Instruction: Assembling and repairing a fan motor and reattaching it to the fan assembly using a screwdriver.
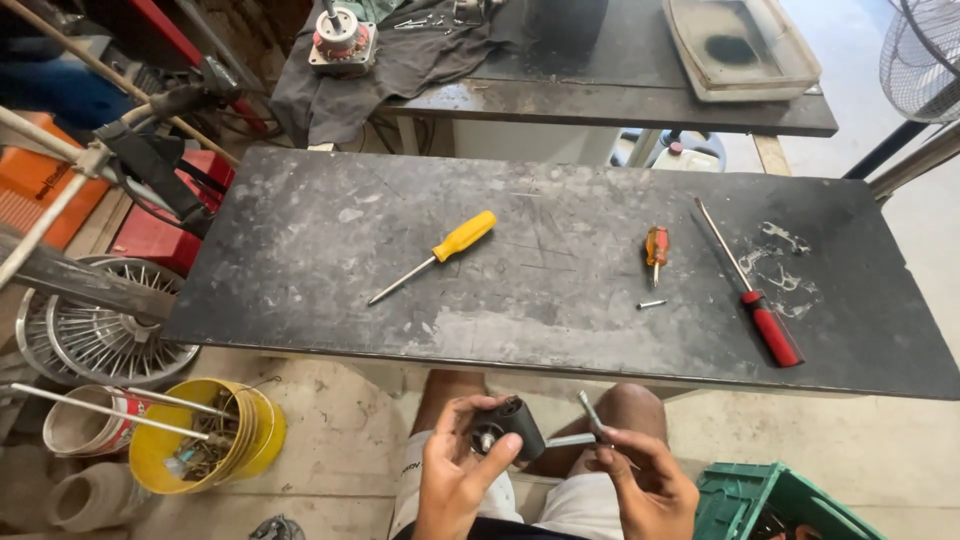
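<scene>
A small black cylindrical part [508, 428] is gripped in the left hand [455, 470], below the near edge of the dark worktable [560, 280] and over the person's lap; its open end, where a metal hub is seen, is turned toward the camera. A bent metal key [585, 425] is pinched in the right hand [645, 480], fingers closed about it; its long arm is laid roughly level, pointing left so that the tip is met by the part's right side, while the short arm is stood upward. The two hands are held close together, the part lying just left of the right hand. On the worktable, untouched, a yellow-handled screwdriver [435, 255] is seen near the middle; a red-handled one [750, 290] toward the right edge.
</scene>
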